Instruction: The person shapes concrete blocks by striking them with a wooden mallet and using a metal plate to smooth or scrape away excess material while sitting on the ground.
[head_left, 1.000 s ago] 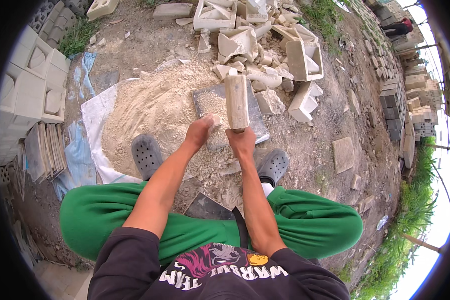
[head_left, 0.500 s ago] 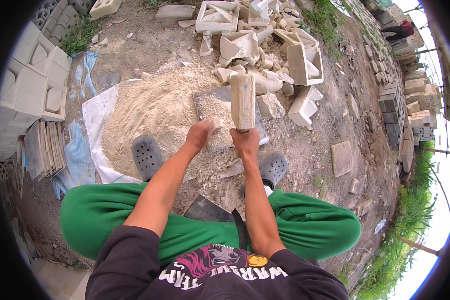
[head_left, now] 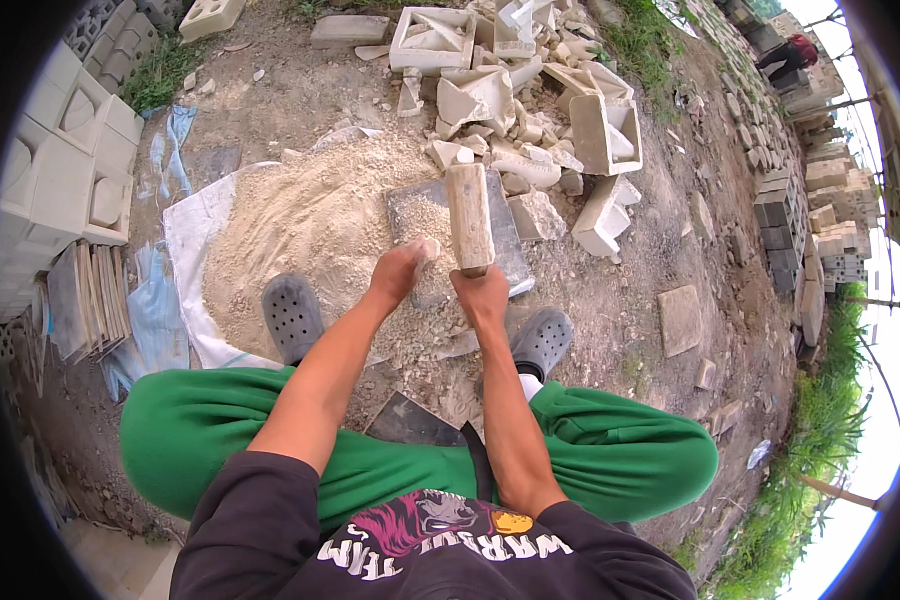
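Observation:
My right hand [head_left: 482,297] is closed around the handle of a mallet with a worn pale wooden head [head_left: 470,218]. The mallet's head is over a flat dark slab [head_left: 507,245]. Beside it, my left hand [head_left: 398,274] is closed on a small pale chunk of broken block [head_left: 429,248], held at the slab's left part. Crumbled bits [head_left: 423,218] lie on that slab. To the left, a heap of tan crushed material [head_left: 290,215] spreads over a white sack [head_left: 185,228].
Broken pale blocks [head_left: 480,95] pile up beyond the slab. Stacked pale blocks [head_left: 55,150] and thin boards [head_left: 95,300] stand at left. A dark tile [head_left: 415,418] lies between my legs. Flat stones [head_left: 680,320] dot the ground at right. Another person [head_left: 792,55] is far right.
The mallet has shifted slightly left and down toward the slab with my right hand. My left hand and the chunk stay almost in place.

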Tool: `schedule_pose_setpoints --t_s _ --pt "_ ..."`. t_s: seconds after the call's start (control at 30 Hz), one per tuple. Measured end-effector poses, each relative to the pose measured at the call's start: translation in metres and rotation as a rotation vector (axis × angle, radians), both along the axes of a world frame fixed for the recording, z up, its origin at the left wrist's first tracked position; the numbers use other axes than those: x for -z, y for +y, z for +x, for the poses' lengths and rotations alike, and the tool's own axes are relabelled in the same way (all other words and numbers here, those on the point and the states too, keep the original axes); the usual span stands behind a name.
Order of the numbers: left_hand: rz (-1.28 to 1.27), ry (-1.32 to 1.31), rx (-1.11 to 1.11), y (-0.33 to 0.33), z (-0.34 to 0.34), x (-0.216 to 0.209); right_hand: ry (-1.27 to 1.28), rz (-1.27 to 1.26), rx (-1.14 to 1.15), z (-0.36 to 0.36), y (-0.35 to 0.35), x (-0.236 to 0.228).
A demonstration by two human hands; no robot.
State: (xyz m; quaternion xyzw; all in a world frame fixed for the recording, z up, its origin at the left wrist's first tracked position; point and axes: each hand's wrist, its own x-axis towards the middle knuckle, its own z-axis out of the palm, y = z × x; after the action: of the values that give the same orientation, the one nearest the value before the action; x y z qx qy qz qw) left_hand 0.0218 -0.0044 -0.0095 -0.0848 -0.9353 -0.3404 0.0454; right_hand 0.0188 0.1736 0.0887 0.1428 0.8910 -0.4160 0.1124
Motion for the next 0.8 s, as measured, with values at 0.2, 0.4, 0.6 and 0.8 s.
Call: schedule_pose_setpoints --t_s 0.2,0.4,0.6,0.8 --pt "0.017 0.050 0.016 0.002 0.001 -0.010 0.401 -0.078 -0.027 -0.013 -0.011 -0.054" --pt "0.048 0.012 0.015 0.012 -0.002 -0.015 -0.132 0.091 0.008 0.020 0.003 0.041" --pt "-0.018 -0.055 -0.003 0.002 -0.001 -0.006 -0.027 0.039 0.020 -0.003 -0.003 -0.009" --pt "-0.005 -0.019 0.021 0.005 0.001 -0.020 0.252 -0.045 0.025 -0.005 0.009 -0.023"
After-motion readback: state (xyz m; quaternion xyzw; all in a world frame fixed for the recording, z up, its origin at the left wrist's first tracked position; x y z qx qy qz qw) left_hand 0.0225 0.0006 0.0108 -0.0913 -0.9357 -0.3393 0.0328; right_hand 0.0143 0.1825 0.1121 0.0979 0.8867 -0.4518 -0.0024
